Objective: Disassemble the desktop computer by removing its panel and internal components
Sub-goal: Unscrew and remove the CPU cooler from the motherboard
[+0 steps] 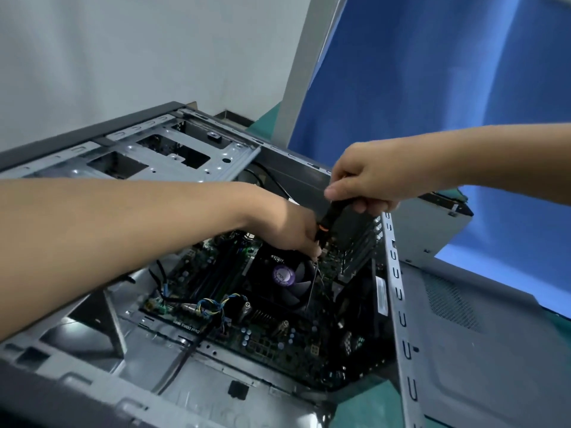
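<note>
Here, in the head view, the desktop computer (92, 381) lies on its side on the green table (364, 409) with its inside open to the camera. The grey panel (479, 350) is already off and lies flat just beside the case on the right. What matters is the line of the screwdriver (335, 211): its long axis runs from the handle, high and to the right, down and slightly leftwards into the case. The thin shaft reaches the right-hand corner of the cooler fan (282, 282), which sits in the middle of the motherboard (278, 335). The right hand (361, 183) is on top, its fingers wrapped round the black handle above the orange ring. The left hand (287, 230) is lower and nearer the fan, its fingertips (318, 251) drawn together on the shaft just below the handle, seemingly to steady it. The tip is too thin and dark to show whether it sits in a screw head. Other spring screws show at the fan's near corners, close to the bundle of coloured cables (213, 305). I judge the step to be loosening the cooler's mounting screws — the turning falls to the right hand and the aiming to the left. The shaft should stay in line with the screw, or it may slip onto the board.
</note>
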